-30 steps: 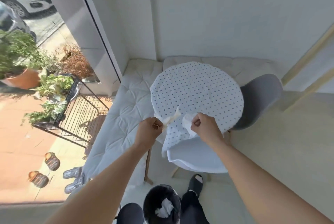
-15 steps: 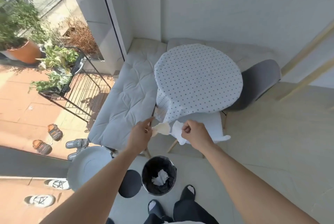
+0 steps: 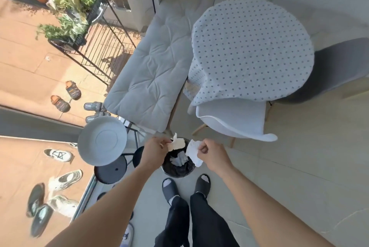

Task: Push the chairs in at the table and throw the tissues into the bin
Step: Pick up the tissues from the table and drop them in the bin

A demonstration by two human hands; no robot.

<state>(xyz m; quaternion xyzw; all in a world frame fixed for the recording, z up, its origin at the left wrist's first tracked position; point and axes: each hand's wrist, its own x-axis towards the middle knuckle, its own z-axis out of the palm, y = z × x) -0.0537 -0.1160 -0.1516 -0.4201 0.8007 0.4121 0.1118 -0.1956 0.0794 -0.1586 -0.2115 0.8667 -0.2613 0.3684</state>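
Both hands are out over the black bin [image 3: 178, 169], which stands on the pale floor just beyond the person's slippered feet. The left hand [image 3: 154, 152] is pinched closed on a beige crumpled tissue [image 3: 177, 143] above the bin's far-left rim; the right hand [image 3: 212, 154] is curled into a loose fist around a white tissue [image 3: 193, 152] hanging over the right rim. More crumpled tissue [image 3: 179, 159] already lies inside the bin. Beyond, the white chair [image 3: 235, 122] sits tucked under the near edge of the round table [image 3: 251, 47] with its dotted cloth, and the grey chair [image 3: 339, 71] is pushed in at the table's right side. A grey cushioned bench [image 3: 153, 71] runs along the left.
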